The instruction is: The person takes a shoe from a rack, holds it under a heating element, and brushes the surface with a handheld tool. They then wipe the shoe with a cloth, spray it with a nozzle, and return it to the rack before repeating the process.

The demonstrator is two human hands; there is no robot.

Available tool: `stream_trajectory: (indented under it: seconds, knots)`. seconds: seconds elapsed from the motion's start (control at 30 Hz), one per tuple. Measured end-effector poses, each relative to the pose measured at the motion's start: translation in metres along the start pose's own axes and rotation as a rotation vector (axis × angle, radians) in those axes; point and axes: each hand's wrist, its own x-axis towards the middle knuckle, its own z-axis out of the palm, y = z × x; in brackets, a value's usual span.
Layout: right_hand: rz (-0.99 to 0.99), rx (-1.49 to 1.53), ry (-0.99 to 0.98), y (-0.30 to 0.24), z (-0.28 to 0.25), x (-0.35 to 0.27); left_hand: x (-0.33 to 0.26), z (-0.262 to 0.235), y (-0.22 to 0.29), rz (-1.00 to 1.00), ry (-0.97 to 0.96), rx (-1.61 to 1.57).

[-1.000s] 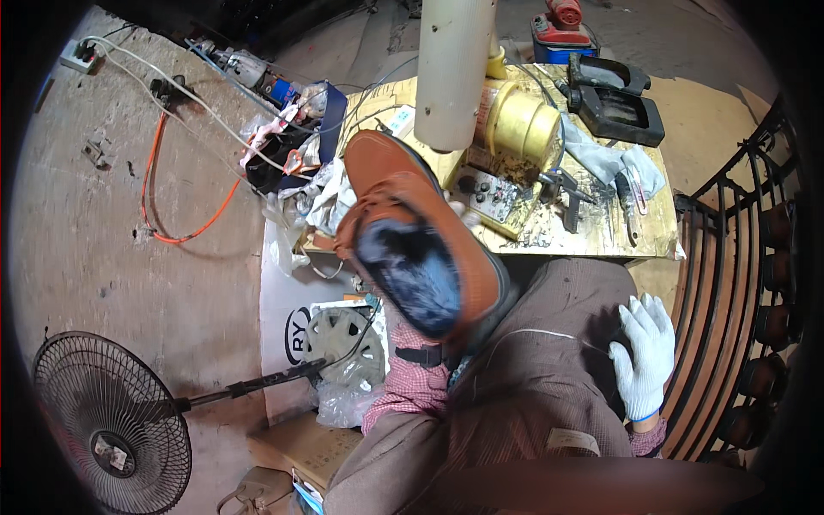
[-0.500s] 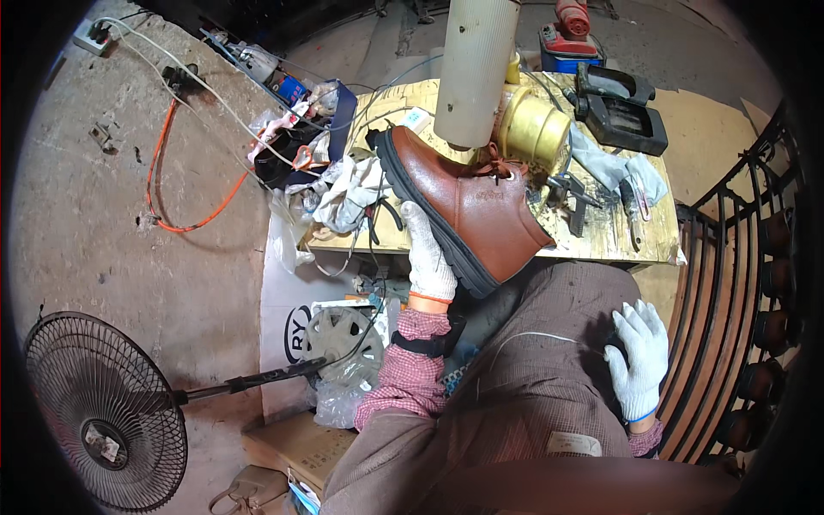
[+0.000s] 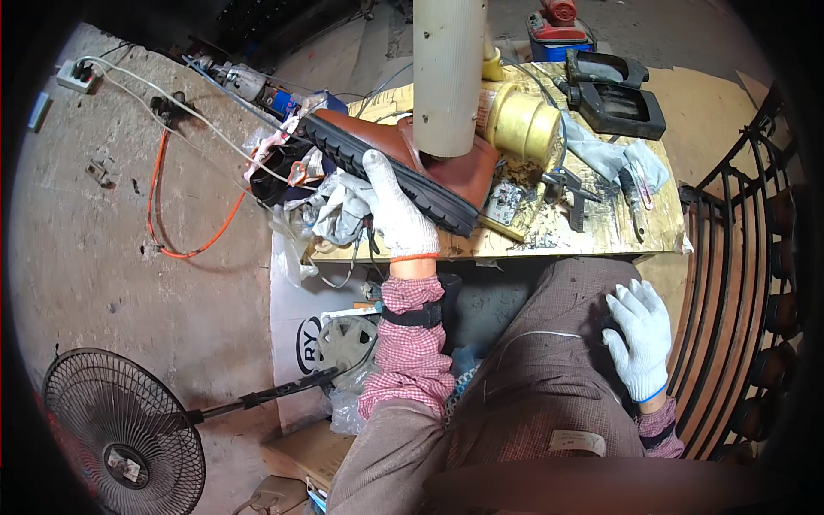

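Note:
My left hand [image 3: 402,221], in a white knit glove, grips a brown leather boot [image 3: 470,178] by its black ridged sole [image 3: 433,204]. The sole is tilted toward me, with the thumb lying along its edge; the other fingers are hidden behind the boot. A pale ribbed tube [image 3: 448,77] hangs down in front of the boot's upper and covers part of it. Whether tube and boot touch, I cannot tell. My right hand [image 3: 639,342], also gloved in white, lies on my thigh with fingers spread and nothing in it.
On the worktable [image 3: 524,249] stand a yellow round fitting [image 3: 525,127], black molded trays [image 3: 618,110], a grey cloth [image 3: 601,153] and small cutting tools [image 3: 635,206]. Rags [image 3: 339,215] clutter its left end. A slatted rack [image 3: 712,309] stands right, a fan [image 3: 124,438] lower left.
My left hand has moved the boot up and to the left and tipped it, so more of the sole shows. My right hand stays on the thigh.

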Motion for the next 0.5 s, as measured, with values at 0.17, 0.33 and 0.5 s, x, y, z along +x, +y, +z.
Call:
stream_trajectory:
  seconds: [0.17,0.33,0.5]
  knots:
    - [-0.078,0.061,0.001,-0.007,0.002,0.029,-0.008,0.005,0.005,0.016,0.003,0.033]
    - [-0.365,0.086,0.063,-0.033,0.015,0.104,-0.026,-0.019,-0.010,-0.131,0.031,-0.159]
    - [-0.637,0.013,0.289,-0.094,0.038,0.169,-0.061,-0.044,-0.012,-0.245,-0.124,-0.271]
